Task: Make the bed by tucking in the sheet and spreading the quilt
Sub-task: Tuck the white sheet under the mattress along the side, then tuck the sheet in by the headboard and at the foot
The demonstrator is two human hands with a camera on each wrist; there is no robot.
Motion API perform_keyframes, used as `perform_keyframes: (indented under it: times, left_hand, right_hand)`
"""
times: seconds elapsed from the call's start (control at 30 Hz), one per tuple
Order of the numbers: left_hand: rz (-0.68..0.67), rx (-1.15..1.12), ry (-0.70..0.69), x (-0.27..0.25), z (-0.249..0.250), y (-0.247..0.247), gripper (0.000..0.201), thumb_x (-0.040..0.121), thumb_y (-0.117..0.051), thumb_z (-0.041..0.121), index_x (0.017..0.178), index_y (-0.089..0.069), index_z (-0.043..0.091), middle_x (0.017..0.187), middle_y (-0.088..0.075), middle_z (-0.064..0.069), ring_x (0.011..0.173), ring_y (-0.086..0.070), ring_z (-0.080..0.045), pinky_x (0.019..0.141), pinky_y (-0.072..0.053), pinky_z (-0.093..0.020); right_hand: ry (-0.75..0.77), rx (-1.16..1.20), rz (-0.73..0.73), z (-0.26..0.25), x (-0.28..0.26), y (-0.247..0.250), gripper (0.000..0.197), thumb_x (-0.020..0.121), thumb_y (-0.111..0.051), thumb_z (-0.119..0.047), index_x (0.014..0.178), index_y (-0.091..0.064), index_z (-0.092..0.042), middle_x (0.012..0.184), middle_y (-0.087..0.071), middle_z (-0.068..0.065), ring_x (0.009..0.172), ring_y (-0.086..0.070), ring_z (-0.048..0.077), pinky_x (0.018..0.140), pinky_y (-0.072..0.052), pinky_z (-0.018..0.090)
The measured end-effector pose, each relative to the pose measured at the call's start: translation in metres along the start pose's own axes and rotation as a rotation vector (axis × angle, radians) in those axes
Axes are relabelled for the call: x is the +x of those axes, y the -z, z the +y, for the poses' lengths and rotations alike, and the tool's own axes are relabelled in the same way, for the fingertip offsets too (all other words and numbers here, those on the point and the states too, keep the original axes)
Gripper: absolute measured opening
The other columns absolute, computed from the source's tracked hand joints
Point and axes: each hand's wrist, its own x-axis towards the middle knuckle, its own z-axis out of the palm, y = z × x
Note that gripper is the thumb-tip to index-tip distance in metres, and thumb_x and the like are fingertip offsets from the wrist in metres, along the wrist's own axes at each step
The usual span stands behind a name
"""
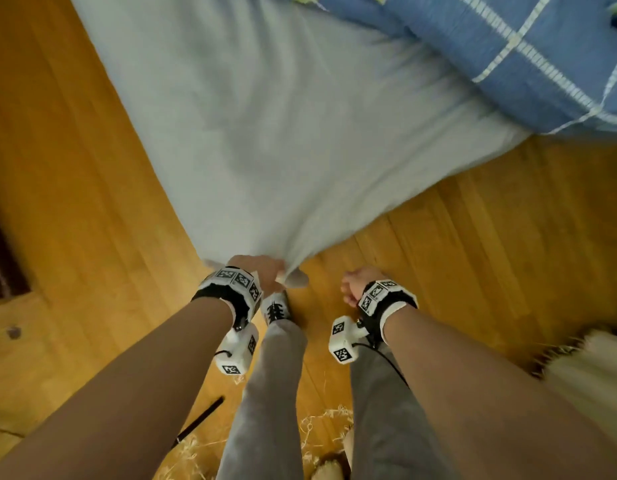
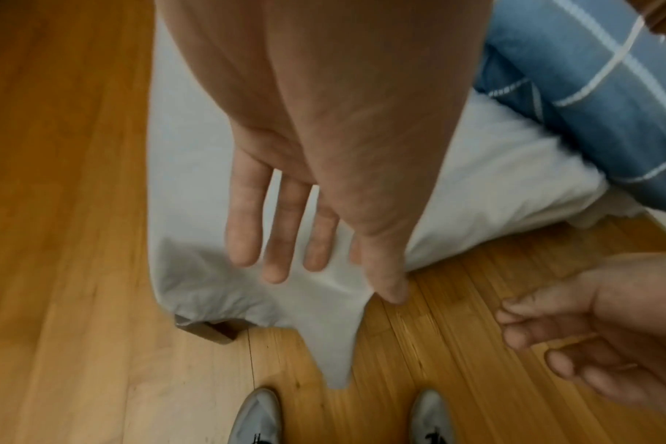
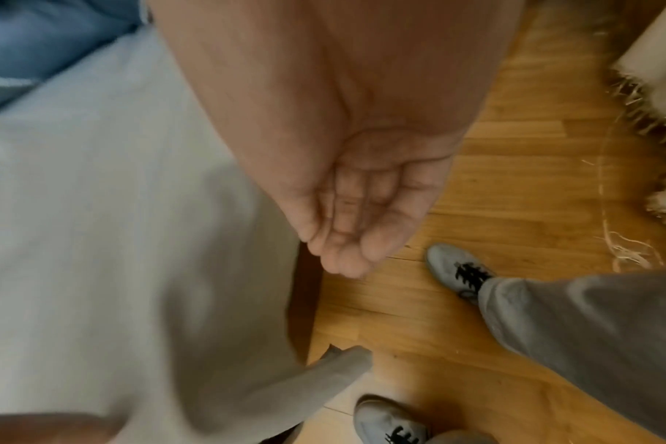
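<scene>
A pale grey sheet (image 1: 282, 150) covers the mattress, whose corner points toward me. My left hand (image 1: 269, 271) is at that corner and pinches the sheet's loose tip; in the left wrist view the thumb (image 2: 392, 288) presses the sheet (image 2: 194, 150) while the other fingers stay straight. A tail of cloth hangs below the pinch toward the floor. My right hand (image 1: 355, 282) hovers just right of the corner, loosely curled and holding nothing (image 3: 346, 234). A blue checked quilt (image 1: 507, 46) lies bunched on the far right part of the bed.
Wooden floor (image 1: 75, 202) surrounds the bed corner. A dark wooden bed leg (image 2: 209, 330) shows under the sheet. My grey shoes (image 2: 255, 417) stand close to the corner. A fringed straw rug (image 1: 584, 368) lies at the right, with loose straw by my feet.
</scene>
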Motion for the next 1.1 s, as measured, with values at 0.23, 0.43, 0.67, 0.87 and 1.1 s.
perform_keyframes:
  times: [0.23, 0.43, 0.67, 0.87, 1.1]
  left_hand:
    - [0.127, -0.148, 0.143, -0.115, -0.057, 0.040, 0.047, 0.095, -0.041, 0.049, 0.135, -0.045, 0.023, 0.125, -0.060, -0.002, 0.112, -0.059, -0.024, 0.090, -0.050, -0.036]
    - [0.255, -0.214, 0.275, -0.264, -0.086, 0.117, 0.042, 0.097, -0.044, 0.040, 0.133, -0.051, 0.019, 0.136, -0.056, -0.003, 0.122, -0.054, -0.025, 0.096, -0.045, -0.033]
    - [0.608, -0.387, 0.366, -0.391, -0.144, 0.202, 0.039, 0.094, -0.044, 0.044, 0.123, -0.058, 0.022, 0.117, -0.066, -0.003, 0.103, -0.063, -0.023, 0.085, -0.053, -0.035]
    - [0.686, -0.480, 0.356, -0.424, -0.249, 0.216, 0.036, 0.092, -0.047, 0.047, 0.120, -0.057, 0.026, 0.113, -0.066, 0.001, 0.093, -0.063, -0.017, 0.081, -0.054, -0.033]
    - [0.661, -0.522, 0.314, -0.440, -0.441, 0.223, 0.031, 0.092, -0.050, 0.044, 0.116, -0.058, 0.028, 0.104, -0.068, 0.003, 0.088, -0.065, -0.013, 0.082, -0.056, -0.034]
  right_hand:
    - [0.248, 0.026, 0.028, -0.081, -0.124, 0.018, 0.008, 0.098, -0.051, -0.013, 0.093, -0.058, -0.015, 0.076, -0.064, 0.007, 0.042, -0.056, 0.013, 0.038, -0.043, 0.018]
    - [0.544, -0.033, -0.065, -0.172, -0.264, 0.037, 0.009, 0.091, -0.055, -0.012, 0.085, -0.060, -0.013, 0.074, -0.063, 0.006, 0.054, -0.052, 0.019, 0.051, -0.040, 0.023]
    - [0.871, -0.216, 0.003, -0.270, -0.401, 0.030, 0.015, 0.086, -0.058, -0.018, 0.073, -0.062, -0.019, 0.085, -0.067, 0.011, 0.071, -0.057, 0.022, 0.066, -0.047, 0.032]
    - [0.947, -0.340, -0.018, -0.340, -0.453, -0.042, 0.007, 0.091, -0.056, -0.015, 0.085, -0.061, -0.015, 0.087, -0.063, 0.006, 0.067, -0.052, 0.017, 0.054, -0.038, 0.023]
    - [0.889, -0.347, 0.042, -0.442, -0.479, -0.179, 0.009, 0.091, -0.057, -0.018, 0.085, -0.063, -0.017, 0.090, -0.065, 0.005, 0.073, -0.055, 0.019, 0.058, -0.043, 0.024]
